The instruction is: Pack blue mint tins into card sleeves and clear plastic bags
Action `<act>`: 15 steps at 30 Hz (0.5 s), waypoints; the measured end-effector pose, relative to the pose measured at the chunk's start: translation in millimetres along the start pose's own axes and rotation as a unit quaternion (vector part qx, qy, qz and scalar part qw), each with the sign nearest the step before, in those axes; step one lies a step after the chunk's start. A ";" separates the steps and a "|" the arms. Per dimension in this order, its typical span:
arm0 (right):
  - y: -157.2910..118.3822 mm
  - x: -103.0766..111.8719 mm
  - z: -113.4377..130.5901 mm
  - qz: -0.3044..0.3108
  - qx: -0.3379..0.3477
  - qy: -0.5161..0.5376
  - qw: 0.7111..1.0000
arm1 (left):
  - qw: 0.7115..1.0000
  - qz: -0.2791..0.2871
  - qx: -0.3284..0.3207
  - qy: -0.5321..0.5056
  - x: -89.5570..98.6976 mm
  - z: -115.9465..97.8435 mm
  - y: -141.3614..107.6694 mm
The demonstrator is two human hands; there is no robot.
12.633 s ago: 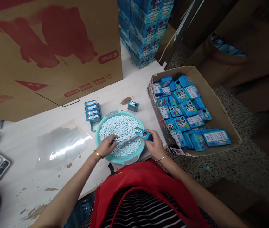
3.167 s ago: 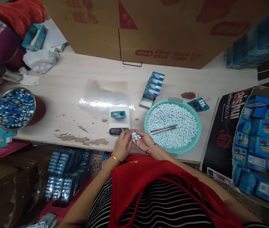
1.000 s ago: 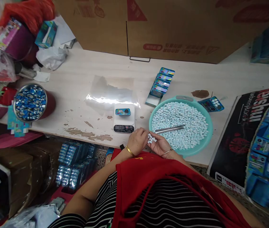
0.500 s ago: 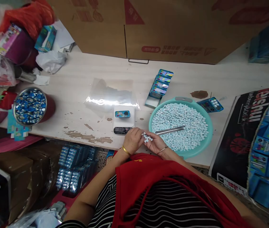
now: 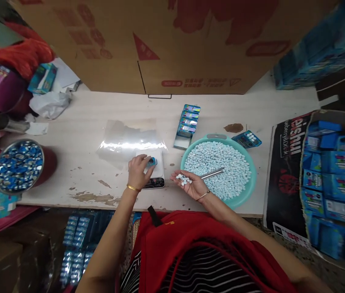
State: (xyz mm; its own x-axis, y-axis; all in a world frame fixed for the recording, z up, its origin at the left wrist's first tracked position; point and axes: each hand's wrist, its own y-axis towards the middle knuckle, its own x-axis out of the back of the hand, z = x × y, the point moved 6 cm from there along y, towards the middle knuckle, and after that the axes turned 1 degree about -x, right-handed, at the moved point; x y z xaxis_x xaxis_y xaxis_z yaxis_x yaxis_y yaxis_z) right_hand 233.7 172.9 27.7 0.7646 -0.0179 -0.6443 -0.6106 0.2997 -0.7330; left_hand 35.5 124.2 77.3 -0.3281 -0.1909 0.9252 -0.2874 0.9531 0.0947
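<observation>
Left hand (image 5: 137,171) clamps the blue box (image 5: 152,161); if the palm-up, uncurled right hand (image 5: 194,186) tips, white pellets (image 5: 183,178) could roll off the worktop's (image 5: 82,116) near edge

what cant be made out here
All in the head view:
Reading on the scale: too small.
Left part of the tin: covered by the left hand.
Count of sweets on the right hand: small, overlapping.
Cardboard box: cut off by the right edge.
Big carton: cut off by the top edge.
</observation>
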 end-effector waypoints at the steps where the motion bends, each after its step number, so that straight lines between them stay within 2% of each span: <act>1: -1.7 7.3 5.7 -0.008 0.012 0.000 1.000 | 1.000 0.020 -0.007 0.018 -2.9 4.5 0.1; 5: -9.3 40.7 34.9 -0.048 0.072 0.000 0.996 | 0.990 0.118 -0.027 0.070 -15.4 17.7 5.6; 7: -13.6 56.4 48.7 -0.078 0.095 -0.002 0.992 | 0.987 0.140 -0.040 0.075 -17.9 19.8 21.1; 9: -17.4 69.6 58.6 -0.108 0.105 -0.001 0.989 | 0.987 0.125 -0.057 0.077 -17.8 18.0 49.9; 11: -19.9 79.4 63.9 -0.131 0.110 0.001 0.985 | 0.989 0.101 -0.066 0.088 -19.5 15.6 89.1; 15: -21.4 91.3 65.2 -0.157 0.122 -0.019 0.980 | 0.986 0.103 -0.054 0.120 -38.2 19.9 169.6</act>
State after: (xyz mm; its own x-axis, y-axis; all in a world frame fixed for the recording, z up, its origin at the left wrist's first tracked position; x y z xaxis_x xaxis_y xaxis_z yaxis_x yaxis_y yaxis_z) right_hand 330.1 227.1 -1.2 0.9168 -0.1123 -0.3832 -0.2798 0.5041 -0.8171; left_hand -18.6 288.5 50.7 -0.1424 0.0584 0.9881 -0.1343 0.9879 -0.0778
